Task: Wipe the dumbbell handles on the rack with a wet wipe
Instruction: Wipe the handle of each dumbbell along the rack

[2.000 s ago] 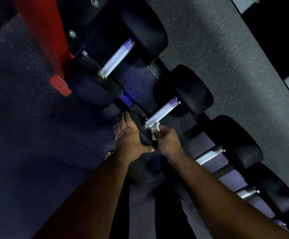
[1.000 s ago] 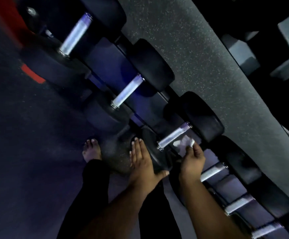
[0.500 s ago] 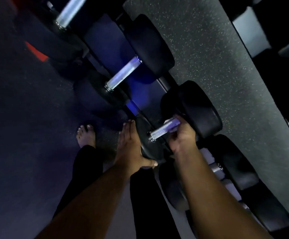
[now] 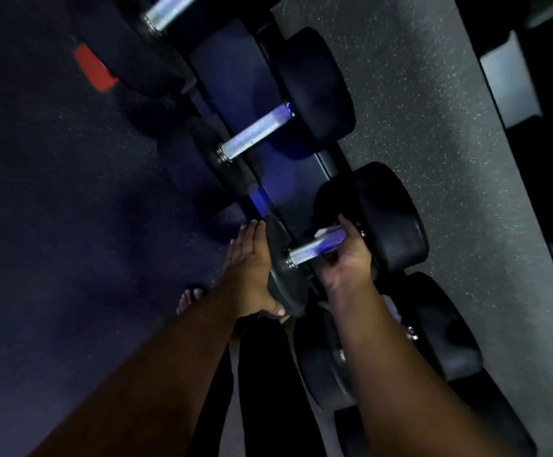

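While right hand (image 4: 346, 258) wraps wet wipe (image 4: 323, 232) round dumbbell handle (image 4: 314, 245) at frame centre, left hand (image 4: 252, 272) lies flat, fingers straight, bracing near weight head (image 4: 283, 275). Best to twist and slide full knurl length toward near collar, bracing throughout. Tight room: far head (image 4: 387, 216) blocks knuckles; next dumbbell (image 4: 433, 324) just below. Unwiped-looking handle (image 4: 255, 133) sits above; open floor (image 4: 54, 209) left.

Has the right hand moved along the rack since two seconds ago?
Yes. The right hand left the handle end by the near plate, shifted one dumbbell along and now grips that handle near its far head.
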Demonstrator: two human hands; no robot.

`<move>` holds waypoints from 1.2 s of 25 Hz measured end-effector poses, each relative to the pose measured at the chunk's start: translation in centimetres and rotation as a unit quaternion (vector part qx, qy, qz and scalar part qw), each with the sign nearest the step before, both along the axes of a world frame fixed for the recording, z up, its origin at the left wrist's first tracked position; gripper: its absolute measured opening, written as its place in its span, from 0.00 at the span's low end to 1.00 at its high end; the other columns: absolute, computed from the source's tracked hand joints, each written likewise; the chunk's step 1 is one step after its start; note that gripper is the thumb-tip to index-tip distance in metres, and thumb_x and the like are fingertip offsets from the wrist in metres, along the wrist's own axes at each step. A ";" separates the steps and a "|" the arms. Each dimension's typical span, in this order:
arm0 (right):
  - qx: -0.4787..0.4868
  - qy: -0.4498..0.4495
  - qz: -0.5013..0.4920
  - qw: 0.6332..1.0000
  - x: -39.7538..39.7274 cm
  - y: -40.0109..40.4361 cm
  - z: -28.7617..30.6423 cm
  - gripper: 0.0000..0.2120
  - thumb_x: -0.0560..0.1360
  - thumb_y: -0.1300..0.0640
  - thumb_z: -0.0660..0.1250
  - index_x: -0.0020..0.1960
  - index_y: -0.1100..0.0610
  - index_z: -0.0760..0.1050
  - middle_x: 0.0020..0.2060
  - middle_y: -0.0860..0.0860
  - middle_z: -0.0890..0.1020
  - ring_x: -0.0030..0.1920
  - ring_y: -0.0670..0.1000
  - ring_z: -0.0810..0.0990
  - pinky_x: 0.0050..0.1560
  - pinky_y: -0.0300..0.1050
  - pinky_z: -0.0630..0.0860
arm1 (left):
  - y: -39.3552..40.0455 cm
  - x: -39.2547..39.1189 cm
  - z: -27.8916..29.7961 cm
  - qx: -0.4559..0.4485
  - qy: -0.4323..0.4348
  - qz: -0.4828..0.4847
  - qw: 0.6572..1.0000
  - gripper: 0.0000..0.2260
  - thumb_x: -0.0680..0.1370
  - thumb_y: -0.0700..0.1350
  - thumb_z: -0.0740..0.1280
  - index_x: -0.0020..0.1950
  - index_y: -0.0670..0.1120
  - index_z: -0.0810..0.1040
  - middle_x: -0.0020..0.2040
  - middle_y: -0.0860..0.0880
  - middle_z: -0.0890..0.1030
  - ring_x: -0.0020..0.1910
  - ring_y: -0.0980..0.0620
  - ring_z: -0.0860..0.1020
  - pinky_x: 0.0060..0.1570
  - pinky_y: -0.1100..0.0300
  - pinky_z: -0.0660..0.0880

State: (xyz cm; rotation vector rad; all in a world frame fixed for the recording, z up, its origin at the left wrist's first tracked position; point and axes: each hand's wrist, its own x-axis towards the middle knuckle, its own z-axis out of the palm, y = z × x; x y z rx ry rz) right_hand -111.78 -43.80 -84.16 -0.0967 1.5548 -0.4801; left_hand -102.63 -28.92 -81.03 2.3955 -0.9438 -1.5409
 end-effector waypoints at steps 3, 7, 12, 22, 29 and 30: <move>-0.071 0.042 0.017 0.996 -0.9 2.0 0.7 0.16 0.64 0.58 0.76 0.49 0.56 0.77 0.36 0.53 0.78 0.37 0.51 0.77 0.44 0.46 0.76 | 0.2 -0.3 -0.1 -0.006 0.001 0.007 1.000 0.73 0.56 0.56 0.86 0.80 0.42 0.33 0.82 0.45 0.35 0.81 0.46 0.35 0.78 0.52 0.36; -0.015 0.046 0.014 0.999 1.5 0.6 0.9 0.12 0.74 0.62 0.69 0.35 0.55 0.69 0.23 0.50 0.72 0.26 0.49 0.70 0.31 0.40 0.69 | 0.4 -0.2 -0.2 -0.008 0.003 0.004 1.000 0.73 0.56 0.56 0.86 0.80 0.43 0.32 0.82 0.45 0.34 0.80 0.46 0.34 0.78 0.53 0.35; -0.049 0.020 0.047 0.998 0.4 2.8 3.8 0.09 0.76 0.62 0.68 0.39 0.54 0.73 0.27 0.50 0.77 0.26 0.48 0.77 0.28 0.39 0.76 | 0.4 -0.2 0.0 -0.008 0.005 -0.004 1.000 0.74 0.57 0.57 0.85 0.80 0.42 0.31 0.82 0.44 0.34 0.80 0.46 0.34 0.78 0.52 0.35; 0.029 0.025 0.122 0.992 1.5 4.8 1.0 0.11 0.71 0.56 0.72 0.50 0.59 0.79 0.42 0.62 0.81 0.38 0.58 0.81 0.43 0.51 0.81 | 0.4 -0.1 -0.2 -0.003 0.016 -0.002 1.000 0.74 0.57 0.55 0.85 0.80 0.42 0.30 0.81 0.45 0.32 0.80 0.46 0.32 0.79 0.50 0.36; 0.061 0.018 0.200 0.978 -0.4 6.8 1.6 0.22 0.71 0.53 0.72 0.60 0.64 0.78 0.49 0.63 0.81 0.48 0.61 0.82 0.44 0.54 0.81 | 0.2 -0.2 0.0 0.016 0.018 0.005 1.000 0.76 0.55 0.54 0.86 0.80 0.43 0.30 0.81 0.47 0.32 0.80 0.48 0.31 0.79 0.50 0.36; 0.060 0.019 0.198 0.978 -0.3 6.8 1.3 0.21 0.73 0.53 0.72 0.61 0.65 0.78 0.50 0.64 0.82 0.48 0.61 0.83 0.44 0.54 0.82 | 0.1 -0.2 0.1 0.018 0.022 0.004 1.000 0.76 0.55 0.54 0.86 0.80 0.43 0.29 0.81 0.47 0.32 0.79 0.48 0.31 0.79 0.50 0.36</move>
